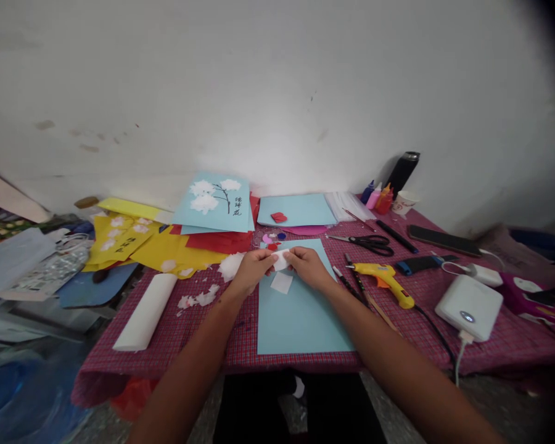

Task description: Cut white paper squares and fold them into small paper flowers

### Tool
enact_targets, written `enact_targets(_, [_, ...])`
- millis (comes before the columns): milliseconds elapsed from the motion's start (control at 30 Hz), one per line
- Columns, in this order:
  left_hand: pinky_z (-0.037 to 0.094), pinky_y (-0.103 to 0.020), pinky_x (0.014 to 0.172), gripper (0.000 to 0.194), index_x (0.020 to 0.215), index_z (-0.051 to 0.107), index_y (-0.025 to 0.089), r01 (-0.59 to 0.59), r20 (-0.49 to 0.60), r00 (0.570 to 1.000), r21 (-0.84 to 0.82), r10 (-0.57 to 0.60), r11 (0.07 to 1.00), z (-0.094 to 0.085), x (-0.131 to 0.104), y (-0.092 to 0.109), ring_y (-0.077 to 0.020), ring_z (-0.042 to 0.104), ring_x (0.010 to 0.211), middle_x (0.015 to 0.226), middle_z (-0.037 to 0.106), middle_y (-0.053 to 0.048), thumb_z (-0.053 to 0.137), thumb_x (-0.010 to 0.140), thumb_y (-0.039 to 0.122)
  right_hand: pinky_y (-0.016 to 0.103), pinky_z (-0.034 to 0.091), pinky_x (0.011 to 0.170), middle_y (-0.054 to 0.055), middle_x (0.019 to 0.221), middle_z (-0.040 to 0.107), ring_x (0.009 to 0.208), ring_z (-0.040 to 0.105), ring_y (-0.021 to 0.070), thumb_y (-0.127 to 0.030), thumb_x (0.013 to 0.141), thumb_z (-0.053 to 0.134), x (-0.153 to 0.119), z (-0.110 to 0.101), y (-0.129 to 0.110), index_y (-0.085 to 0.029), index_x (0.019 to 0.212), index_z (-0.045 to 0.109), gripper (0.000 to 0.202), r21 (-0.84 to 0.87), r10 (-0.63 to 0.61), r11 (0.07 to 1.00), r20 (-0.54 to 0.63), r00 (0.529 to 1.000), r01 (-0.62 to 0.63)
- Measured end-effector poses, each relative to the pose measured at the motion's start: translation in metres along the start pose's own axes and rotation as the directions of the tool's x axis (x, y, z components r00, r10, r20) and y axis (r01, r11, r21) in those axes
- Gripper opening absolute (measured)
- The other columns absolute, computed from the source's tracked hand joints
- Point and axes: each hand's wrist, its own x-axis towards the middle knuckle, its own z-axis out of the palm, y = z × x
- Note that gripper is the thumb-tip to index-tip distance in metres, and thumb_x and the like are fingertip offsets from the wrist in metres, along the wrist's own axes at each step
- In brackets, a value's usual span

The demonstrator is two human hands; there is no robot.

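My left hand (253, 269) and my right hand (308, 267) pinch a small white paper piece (281, 260) between them, one at each side. They are above the upper part of a light blue sheet (300, 320). On that sheet, just below the fingers, lies a small white paper square (282, 283). Left of my left hand is a crumpled white paper bunch (230, 266), with torn white scraps (198, 300) farther left. Small red, pink and blue paper bits (272, 238) lie beyond the fingers.
On the right are scissors (367, 242), a yellow glue gun (385, 280), pens (351, 283) and a white power bank (470, 307). A white paper roll (147, 313) lies left. Behind stand a flower card (217, 203), paint bottles (374, 196) and a black flask (402, 172).
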Motion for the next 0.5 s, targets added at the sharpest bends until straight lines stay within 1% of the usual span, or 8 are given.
enact_targets(100, [0.037, -0.021, 0.051, 0.029, 0.069, 0.063, 0.014, 0.025, -0.019, 1.000, 0.012, -0.025, 1.000, -0.0003, -0.0004, 0.0007, -0.0095, 0.047, 0.054, 0.059, 0.056, 0.000, 0.063, 0.074, 0.042, 0.022, 0.032, 0.050, -0.002, 0.057, 0.053, 0.053, 0.043, 0.0109, -0.041, 0.083, 0.048, -0.0001, 0.0006, -0.0002, -0.016, 0.064, 0.056, 0.032, 0.006, 0.014, 1.000, 0.002, 1.000, -0.014])
enact_targets(333, [0.036, -0.021, 0.051, 0.031, 0.070, 0.065, 0.014, 0.042, -0.050, 0.998, -0.006, -0.042, 0.999, 0.0004, -0.0019, 0.0052, -0.0096, 0.048, 0.053, 0.058, 0.057, 0.000, 0.069, 0.068, 0.045, 0.023, 0.033, 0.051, -0.002, 0.058, 0.053, 0.053, 0.044, 0.0107, -0.041, 0.083, 0.049, -0.0008, 0.0000, -0.0010, -0.017, 0.068, 0.057, 0.030, 0.042, -0.008, 0.999, 0.004, 1.000, 0.008])
enact_targets(500, [0.036, -0.021, 0.050, 0.032, 0.067, 0.063, 0.014, 0.045, -0.049, 0.998, -0.012, -0.046, 0.999, 0.0001, -0.0026, 0.0069, -0.0089, 0.046, 0.052, 0.056, 0.055, 0.001, 0.070, 0.067, 0.046, 0.022, 0.035, 0.051, -0.003, 0.060, 0.053, 0.054, 0.045, 0.0109, -0.044, 0.081, 0.054, -0.0022, -0.0003, -0.0027, -0.016, 0.074, 0.059, 0.029, 0.105, 0.011, 0.994, 0.057, 0.998, -0.017])
